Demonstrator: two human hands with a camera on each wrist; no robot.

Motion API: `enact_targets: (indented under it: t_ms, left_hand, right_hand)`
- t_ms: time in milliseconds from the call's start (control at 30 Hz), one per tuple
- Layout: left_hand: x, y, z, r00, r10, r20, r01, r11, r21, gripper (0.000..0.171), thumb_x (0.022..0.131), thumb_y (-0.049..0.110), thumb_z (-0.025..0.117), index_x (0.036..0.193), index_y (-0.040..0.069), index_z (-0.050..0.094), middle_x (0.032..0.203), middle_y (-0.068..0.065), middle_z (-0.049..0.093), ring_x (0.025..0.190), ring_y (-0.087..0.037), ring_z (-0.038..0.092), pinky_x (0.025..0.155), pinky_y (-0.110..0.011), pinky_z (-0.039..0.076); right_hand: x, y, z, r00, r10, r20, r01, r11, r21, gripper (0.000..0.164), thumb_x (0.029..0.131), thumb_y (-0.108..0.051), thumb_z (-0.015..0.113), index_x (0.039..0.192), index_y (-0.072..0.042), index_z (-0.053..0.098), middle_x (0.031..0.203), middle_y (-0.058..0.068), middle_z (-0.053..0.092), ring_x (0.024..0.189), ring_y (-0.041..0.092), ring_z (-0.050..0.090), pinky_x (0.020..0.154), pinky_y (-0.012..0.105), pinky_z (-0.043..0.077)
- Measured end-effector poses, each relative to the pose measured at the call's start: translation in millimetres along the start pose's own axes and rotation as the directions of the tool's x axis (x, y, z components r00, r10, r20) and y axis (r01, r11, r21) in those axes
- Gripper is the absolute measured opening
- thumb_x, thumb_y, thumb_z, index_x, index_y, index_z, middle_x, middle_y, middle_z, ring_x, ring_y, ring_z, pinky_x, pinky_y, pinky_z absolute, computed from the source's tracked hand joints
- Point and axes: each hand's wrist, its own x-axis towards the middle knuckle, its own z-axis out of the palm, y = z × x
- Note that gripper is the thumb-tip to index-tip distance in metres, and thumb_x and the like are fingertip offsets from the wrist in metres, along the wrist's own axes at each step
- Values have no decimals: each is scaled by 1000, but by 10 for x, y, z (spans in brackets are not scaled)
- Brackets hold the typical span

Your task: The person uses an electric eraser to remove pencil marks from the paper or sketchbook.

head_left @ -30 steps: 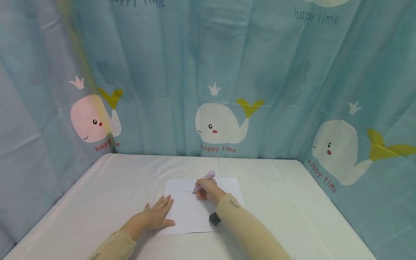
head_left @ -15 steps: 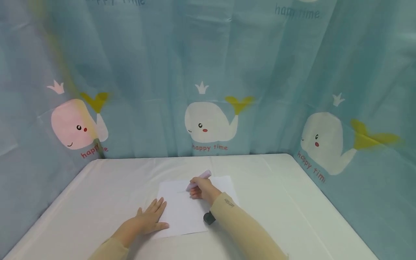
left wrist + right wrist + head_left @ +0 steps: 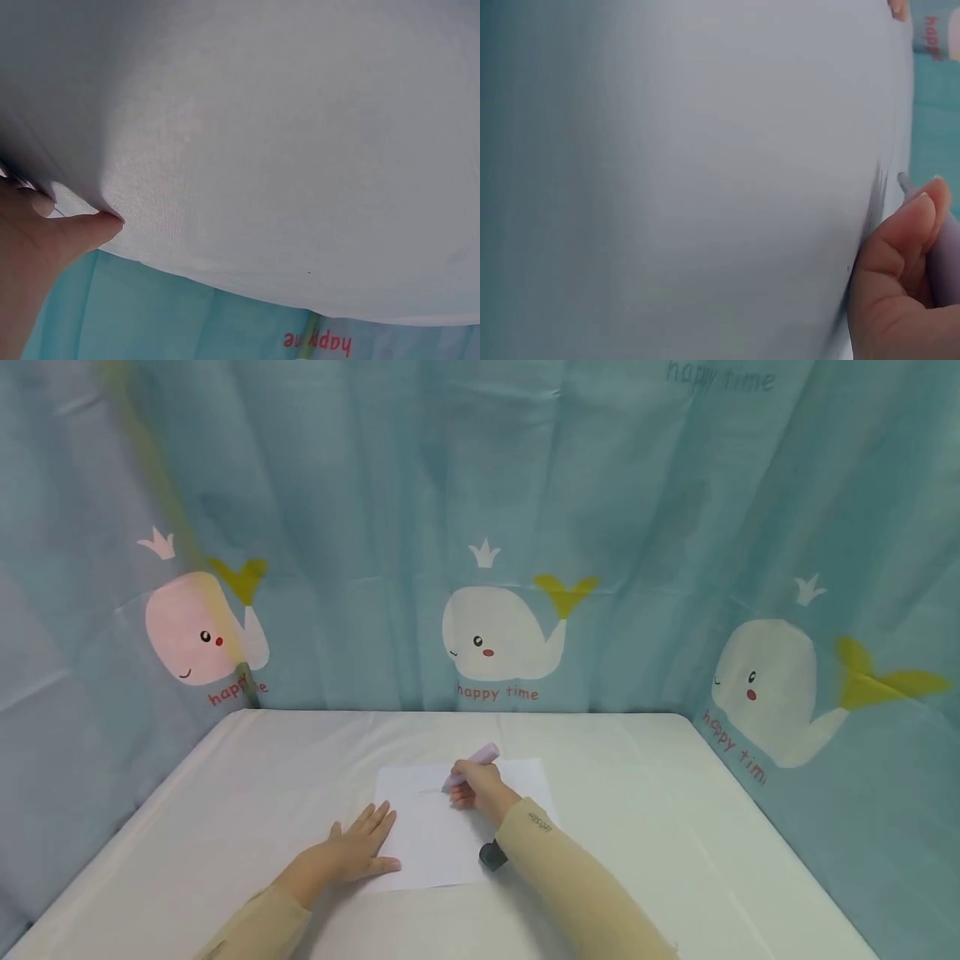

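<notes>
A white sheet of paper (image 3: 435,843) lies on the white-covered table. My left hand (image 3: 348,850) rests with fingers spread across its left edge, the thumb pointing in over the sheet. Between the thumb and fingers of my right hand (image 3: 478,787) is a light purple marker (image 3: 486,753), slanted with its tip down at the upper middle of the paper. A short, faint line (image 3: 429,791) runs left from the tip. In the right wrist view the thumb and fingertip pinch the marker (image 3: 946,262) close to its grey tip. The left wrist view shows the left thumb (image 3: 94,229) on the white surface.
A small black device (image 3: 492,856) sits at the underside of the right sleeve, over the paper's lower right. The white tablecloth (image 3: 675,860) extends around the sheet. Behind and at both sides hangs a blue curtain (image 3: 360,527) printed with whales.
The head view swings slightly one way and back. Relative to the paper, both hands stay nearly where they were, the left flat on the sheet's edge, the right holding the marker.
</notes>
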Motion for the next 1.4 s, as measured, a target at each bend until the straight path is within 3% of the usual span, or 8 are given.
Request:
enact_targets:
  t_ms: [167, 367, 600, 1033, 1167, 1400]
  left_hand:
    - [28, 32, -40, 1000, -4, 18, 3, 1000, 20, 88, 91, 52, 59, 149, -6, 25, 158, -26, 13, 144, -46, 7, 101, -78, 3]
    - [42, 63, -51, 1000, 0, 19, -1, 999, 44, 87, 91, 51, 59, 149, -6, 27, 157, -26, 15, 144, -46, 9, 101, -78, 6]
    - [25, 107, -83, 1000, -4, 20, 3, 999, 46, 86, 92, 49, 60, 148, -6, 27, 157, -26, 15, 144, -46, 9, 101, -78, 7]
    - [8, 80, -49, 1000, -16, 17, 16, 999, 40, 86, 91, 51, 59, 149, -5, 27, 157, -25, 15, 144, -45, 9, 102, -77, 7]
    - [12, 66, -20, 1000, -13, 12, 13, 999, 36, 87, 91, 51, 59, 149, -5, 27, 157, -25, 15, 144, -45, 9, 101, -78, 6]
    - [-7, 73, -5, 999, -30, 19, 29, 998, 51, 87, 91, 52, 58, 150, -4, 26, 158, -24, 14, 145, -43, 8, 103, -76, 7]
  right_hand:
    - [3, -35, -24, 1000, -7, 10, 7, 1000, -14, 16, 85, -10, 61, 92, 4, 59, 61, 7, 58, 48, 11, 54, 47, 20, 49]
    - [27, -26, 36, 998, -30, -52, 28, 999, -46, 17, 82, -8, 62, 93, 5, 60, 58, 6, 57, 42, 9, 52, 43, 19, 47]
    - [-20, -64, 45, 998, -25, -55, 20, 995, -95, 21, 83, -9, 64, 98, 6, 61, 61, 8, 60, 44, 9, 52, 46, 19, 46]
    - [18, -37, 52, 1000, -7, 27, 10, 995, -104, 13, 86, -10, 64, 91, 1, 59, 59, 4, 56, 45, 9, 51, 46, 19, 47]
    - [8, -59, -10, 998, 19, 59, -16, 998, -57, 16, 87, -13, 63, 91, 2, 60, 62, 6, 58, 49, 12, 55, 49, 22, 50]
    - [0, -47, -30, 995, 27, 92, -23, 999, -48, 13, 83, -10, 59, 88, 2, 58, 61, 7, 56, 47, 13, 53, 47, 22, 49]
